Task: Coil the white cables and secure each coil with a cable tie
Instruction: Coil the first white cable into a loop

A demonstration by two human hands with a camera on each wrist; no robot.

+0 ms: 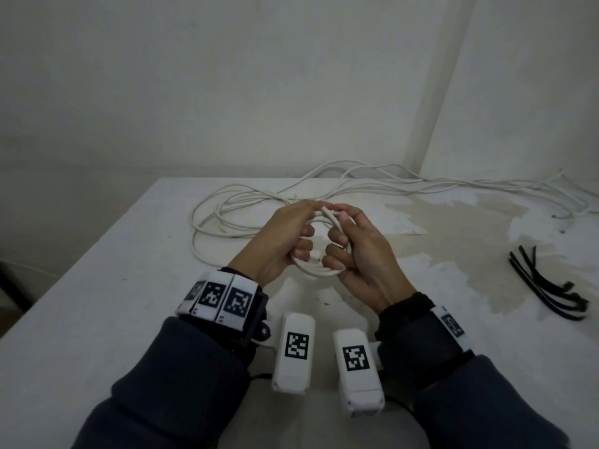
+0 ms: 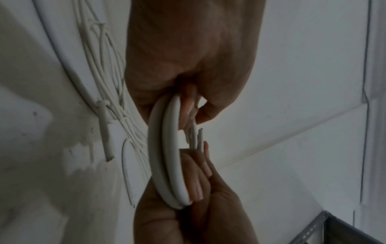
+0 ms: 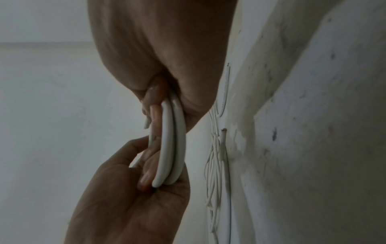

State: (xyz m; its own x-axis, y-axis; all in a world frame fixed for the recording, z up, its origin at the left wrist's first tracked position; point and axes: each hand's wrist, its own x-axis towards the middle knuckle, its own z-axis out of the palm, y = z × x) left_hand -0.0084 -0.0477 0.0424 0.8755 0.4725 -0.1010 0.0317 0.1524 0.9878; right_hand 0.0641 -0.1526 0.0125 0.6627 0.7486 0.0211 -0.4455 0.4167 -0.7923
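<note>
Your left hand (image 1: 279, 236) and right hand (image 1: 359, 251) meet above the near middle of the white table (image 1: 97, 286), and both grasp one small coil of white cable (image 1: 316, 270). The coil hangs between your palms as a tight ring of at least two turns lying side by side. Your left fingers curl through the ring from the left, your right fingers from the right. At the top of the ring the thumbs and forefingers of both hands pinch a short cable end (image 1: 330, 212).

In the left wrist view the coil (image 2: 165, 153) is seen edge-on, your left hand (image 2: 188, 54) gripping its upper part and your right hand (image 2: 200, 214) its lower part. The right wrist view shows the same hold mirrored: the coil (image 3: 170, 145) is edge-on, with your right hand (image 3: 158, 54) above and your left hand (image 3: 133, 206) below.

Beyond your hands, a loose tangle of white cables (image 1: 233, 209) lies uncoiled on the table, and its strands trail off to the far right edge. A bundle of black cable ties (image 1: 544, 286) rests on the table, well apart to your right. No tie is seen on the coil.
</note>
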